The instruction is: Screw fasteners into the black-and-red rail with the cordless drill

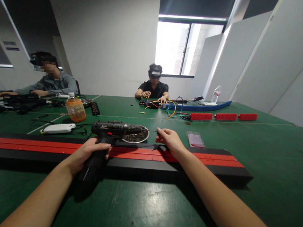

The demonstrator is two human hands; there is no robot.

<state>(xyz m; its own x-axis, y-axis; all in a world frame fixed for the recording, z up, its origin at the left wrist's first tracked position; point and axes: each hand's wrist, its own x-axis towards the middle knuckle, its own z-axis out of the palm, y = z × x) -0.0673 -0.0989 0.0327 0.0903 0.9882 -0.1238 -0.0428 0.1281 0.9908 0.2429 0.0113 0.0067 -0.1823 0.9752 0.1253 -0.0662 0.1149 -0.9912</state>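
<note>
My left hand (91, 152) is wrapped round the grip of a black cordless drill (115, 127), whose bit points to the right. At the bit's far end my right hand (170, 140) is closed in a pinch; whether a screw sits between the fingertips is too small to tell. Behind the drill's chuck stands a metal bowl (140, 137) of small dark parts, likely screws. Below both hands a long black bar with a red strip (134, 153) lies across the table.
On the green table (275, 157) are an orange drink bottle (75, 108), a white power bank (59, 128), a small card (195, 139), red strips (225, 117), coloured wires (173, 109) and a blue bar (208, 107). Two people sit across the table and at the left.
</note>
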